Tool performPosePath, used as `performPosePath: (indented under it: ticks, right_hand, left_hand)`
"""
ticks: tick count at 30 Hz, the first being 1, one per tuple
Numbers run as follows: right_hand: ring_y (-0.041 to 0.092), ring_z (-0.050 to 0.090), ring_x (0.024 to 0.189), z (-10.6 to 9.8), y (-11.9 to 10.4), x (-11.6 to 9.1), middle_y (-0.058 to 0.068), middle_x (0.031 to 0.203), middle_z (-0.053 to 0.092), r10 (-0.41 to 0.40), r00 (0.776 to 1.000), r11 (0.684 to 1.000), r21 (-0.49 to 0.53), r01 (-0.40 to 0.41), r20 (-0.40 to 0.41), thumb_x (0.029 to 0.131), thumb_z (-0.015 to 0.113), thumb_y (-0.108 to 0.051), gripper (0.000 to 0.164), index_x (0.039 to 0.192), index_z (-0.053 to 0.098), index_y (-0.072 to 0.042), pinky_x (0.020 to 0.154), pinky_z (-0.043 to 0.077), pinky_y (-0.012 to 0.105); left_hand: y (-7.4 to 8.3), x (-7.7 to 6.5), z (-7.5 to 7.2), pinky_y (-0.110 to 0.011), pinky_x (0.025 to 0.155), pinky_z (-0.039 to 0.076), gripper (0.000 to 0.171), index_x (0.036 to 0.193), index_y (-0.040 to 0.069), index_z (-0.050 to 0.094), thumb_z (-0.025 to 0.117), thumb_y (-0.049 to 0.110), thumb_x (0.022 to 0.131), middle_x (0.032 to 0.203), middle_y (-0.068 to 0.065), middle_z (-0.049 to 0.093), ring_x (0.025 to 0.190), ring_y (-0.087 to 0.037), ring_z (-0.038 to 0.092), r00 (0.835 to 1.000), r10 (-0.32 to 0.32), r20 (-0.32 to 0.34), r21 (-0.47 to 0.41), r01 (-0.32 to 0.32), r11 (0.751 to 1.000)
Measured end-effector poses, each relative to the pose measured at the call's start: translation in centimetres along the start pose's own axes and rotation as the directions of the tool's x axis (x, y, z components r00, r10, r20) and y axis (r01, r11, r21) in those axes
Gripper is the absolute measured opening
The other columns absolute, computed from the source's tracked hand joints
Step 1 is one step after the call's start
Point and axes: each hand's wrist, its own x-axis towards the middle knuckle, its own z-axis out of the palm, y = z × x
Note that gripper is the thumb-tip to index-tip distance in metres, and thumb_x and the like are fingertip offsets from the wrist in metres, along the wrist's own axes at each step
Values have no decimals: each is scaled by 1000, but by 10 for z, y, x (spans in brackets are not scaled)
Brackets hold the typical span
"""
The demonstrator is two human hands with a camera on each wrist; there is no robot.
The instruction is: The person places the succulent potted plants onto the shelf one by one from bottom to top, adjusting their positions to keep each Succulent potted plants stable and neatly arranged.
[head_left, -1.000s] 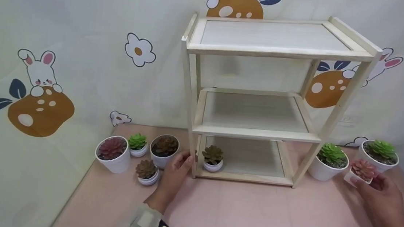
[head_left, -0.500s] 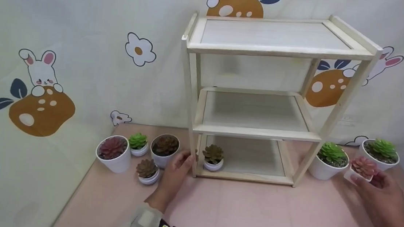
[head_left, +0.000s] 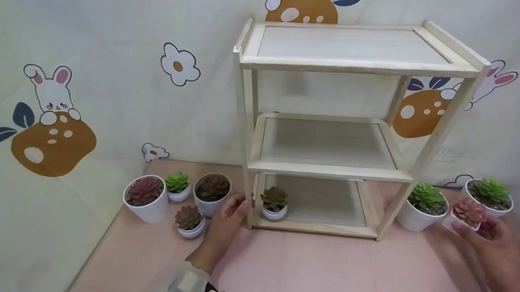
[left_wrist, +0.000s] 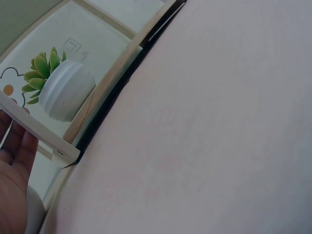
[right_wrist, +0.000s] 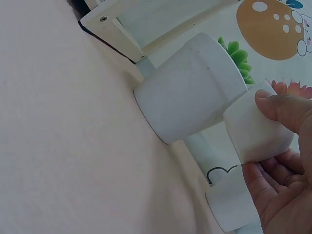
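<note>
My right hand (head_left: 497,258) pinches a small square white pot with a pink artificial succulent (head_left: 469,212) between thumb and fingers. In the right wrist view that white pot (right_wrist: 258,126) is off the tabletop, in front of a round-potted green succulent (right_wrist: 195,87). At the left, my left hand (head_left: 227,221) holds the front left post of a three-tier wooden shelf (head_left: 330,172); in the left wrist view its fingers (left_wrist: 22,151) pass behind the post. On the bottom tier, near that post, stands a small brownish-green succulent (head_left: 274,203) in a ribbed white pot.
Left of the shelf are a dark red succulent (head_left: 145,197), a small green one (head_left: 177,186), a brown one in a larger pot (head_left: 212,193) and a small brown one (head_left: 189,222). Another green succulent (head_left: 488,196) stands at the back right. A printed backdrop (head_left: 119,82) hangs behind.
My right hand has raised the pink succulent's pot slightly, and a shadow shows more clearly beneath it. My left hand and the shelf have stayed in place.
</note>
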Motion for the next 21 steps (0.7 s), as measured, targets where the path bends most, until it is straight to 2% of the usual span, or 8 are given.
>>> performPosePath:
  ticks: [3,9,13,17,21]
  right_hand:
    - [-10,55,92,1,-2,-1,-21,103,58,-9,1000,998,67,9,0,79,79,-10,58,128,50,-20,73,47,5]
    - [-11,52,94,1,-7,-2,-23,105,55,10,1000,1000,11,-10,-7,79,79,-16,75,143,40,-13,74,46,4]
    - [-10,53,94,0,-11,-2,-22,105,56,-7,1000,1000,3,8,-12,79,79,-16,70,139,43,-12,74,47,5]
    - [-8,54,96,2,-16,-3,-17,106,56,-55,998,996,74,56,-9,79,78,-9,65,135,45,-11,75,47,5]
    - [-6,53,101,6,-24,-6,-16,108,55,-107,994,991,80,106,2,80,77,-6,59,130,47,-11,78,45,4]
  left_hand:
    - [0,0,0,-24,97,44,38,124,-2,55,55,25,98,121,-24,59,118,-26,55,1000,6,6,-12,-6,1000]
    - [2,0,1,-25,97,44,39,124,-2,54,56,26,98,119,-24,60,118,-28,55,1000,-3,14,-29,4,1000]
    - [2,0,0,-26,98,44,40,125,-2,54,56,27,98,119,-24,60,118,-27,55,1000,-11,20,-31,12,999]
    - [-1,1,0,-27,99,43,42,126,0,54,57,29,97,120,-23,60,118,-24,55,1000,-23,21,-37,24,999]
    - [-3,2,-1,-26,98,43,42,126,0,55,58,30,96,120,-22,59,117,-24,55,1000,-13,21,-38,14,999]
